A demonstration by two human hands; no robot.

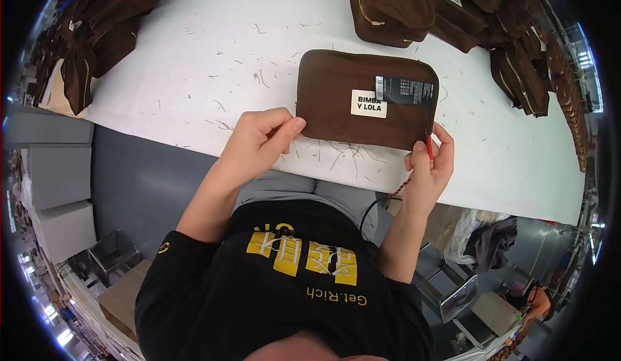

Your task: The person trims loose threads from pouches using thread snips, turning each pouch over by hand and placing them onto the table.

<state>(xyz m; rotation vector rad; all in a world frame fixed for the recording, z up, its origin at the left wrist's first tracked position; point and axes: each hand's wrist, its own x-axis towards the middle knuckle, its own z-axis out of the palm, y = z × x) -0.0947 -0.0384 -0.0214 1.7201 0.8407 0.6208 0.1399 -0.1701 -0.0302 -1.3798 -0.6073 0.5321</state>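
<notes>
A flat brown zip pouch (330, 83) lies in front of me on the white table. It bears a white "BIMBA Y LOLA" label (369, 104) and a black printed tag (404, 90) with a barcode. My left hand (262, 140) is closed, thumb and forefinger pinching at the pouch's lower left corner. At the lower right corner my right hand (432, 167) is closed around red-handled thread snips (429, 146). Their thin dark blades lie along the pouch's right edge. A red and black cord (402, 186) hangs by that hand.
Loose thread scraps (259, 78) are scattered over the white table (194, 37). Brown pouches (391, 8) are piled at the back right, and more brown pieces (116, 11) lie at the left. Grey boxes (61, 173) stand left of the table.
</notes>
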